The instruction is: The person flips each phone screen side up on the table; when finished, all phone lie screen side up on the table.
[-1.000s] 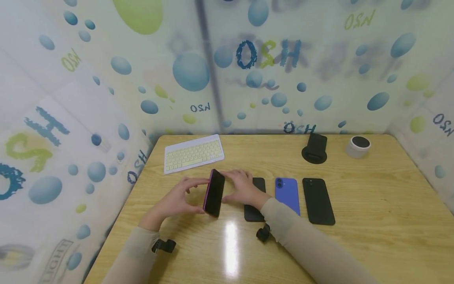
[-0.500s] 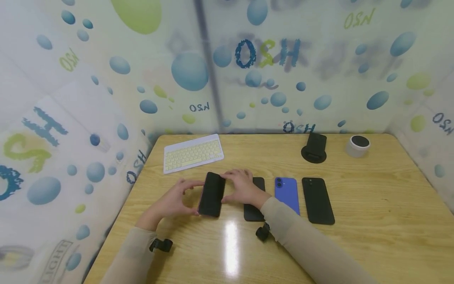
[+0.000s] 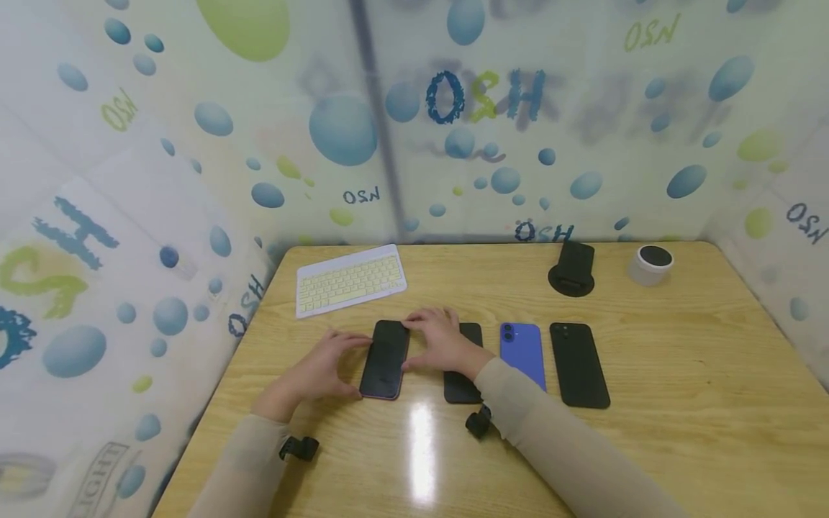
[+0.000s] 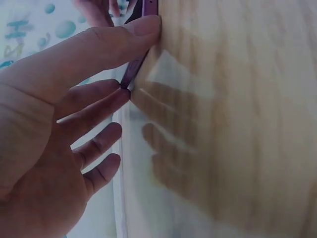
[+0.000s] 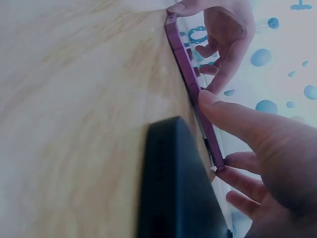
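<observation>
A smartphone [image 3: 385, 361] with a dark screen and purple-pink frame lies screen up, flat or nearly so, on the wooden table. My left hand [image 3: 317, 375] grips its left side, thumb near the lower corner and fingertips further up. On the opposite side, my right hand [image 3: 443, 344] holds the frame with thumb and index finger near the top corner. The right wrist view shows both hands along the purple edge [image 5: 187, 69]. Under my right forearm is a black phone [image 3: 463, 388], partly hidden. A blue phone [image 3: 523, 349] and another black phone [image 3: 579, 367] lie back up to the right.
A white keyboard [image 3: 351, 280] lies at the back left. A black stand [image 3: 573, 270] and a white cylinder with a dark top [image 3: 650, 265] are at the back right. Patterned curtains [image 3: 453, 180] border the table [image 3: 699, 432] at the back and sides.
The purple-edged phone was tilted up on its edge between my hands and has come down flat, screen up. My left hand lowered with it; my right hand has hardly moved.
</observation>
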### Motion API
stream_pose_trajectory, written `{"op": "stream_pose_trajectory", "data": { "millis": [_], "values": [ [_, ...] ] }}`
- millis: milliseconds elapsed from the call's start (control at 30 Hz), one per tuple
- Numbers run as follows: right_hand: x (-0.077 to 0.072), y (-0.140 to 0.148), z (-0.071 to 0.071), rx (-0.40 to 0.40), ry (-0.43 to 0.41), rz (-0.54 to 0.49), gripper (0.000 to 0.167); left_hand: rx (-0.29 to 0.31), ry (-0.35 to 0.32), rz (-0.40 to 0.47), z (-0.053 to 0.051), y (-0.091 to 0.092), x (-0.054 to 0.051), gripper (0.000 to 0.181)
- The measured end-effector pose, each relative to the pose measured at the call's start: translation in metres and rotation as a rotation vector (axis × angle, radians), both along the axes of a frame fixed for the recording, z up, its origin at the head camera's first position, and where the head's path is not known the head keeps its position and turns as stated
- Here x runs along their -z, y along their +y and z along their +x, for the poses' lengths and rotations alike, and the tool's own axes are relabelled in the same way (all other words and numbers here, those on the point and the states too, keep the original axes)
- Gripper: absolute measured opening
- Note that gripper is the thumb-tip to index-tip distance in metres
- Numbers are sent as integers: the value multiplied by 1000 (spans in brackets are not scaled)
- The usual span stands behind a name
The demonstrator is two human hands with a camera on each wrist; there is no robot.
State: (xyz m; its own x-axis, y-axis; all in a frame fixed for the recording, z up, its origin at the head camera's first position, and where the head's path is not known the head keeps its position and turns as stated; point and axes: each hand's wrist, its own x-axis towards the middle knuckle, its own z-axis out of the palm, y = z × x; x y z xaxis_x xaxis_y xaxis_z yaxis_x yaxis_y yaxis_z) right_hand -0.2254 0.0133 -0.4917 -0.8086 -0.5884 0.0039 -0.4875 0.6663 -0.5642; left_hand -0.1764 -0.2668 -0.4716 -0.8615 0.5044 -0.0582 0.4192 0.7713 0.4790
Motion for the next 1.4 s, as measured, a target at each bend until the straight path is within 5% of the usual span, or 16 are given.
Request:
{"op": "stream_pose_trajectory", "data": {
  "millis": [333,600,1100,1400],
  "values": [
    [-9,26,3,5,11,13,72,-6,49,19,-1,26,-2,84],
    [-16,63,7,21,29,51,63,82,33,27,-4,57,-2,71],
    [-6,127,19,37,104,22,58,141,43,-11,0,105,2,77],
    [-5,139,20,21,105,38,63,170,34,-33,-2,121,2,75]
  ]
}}
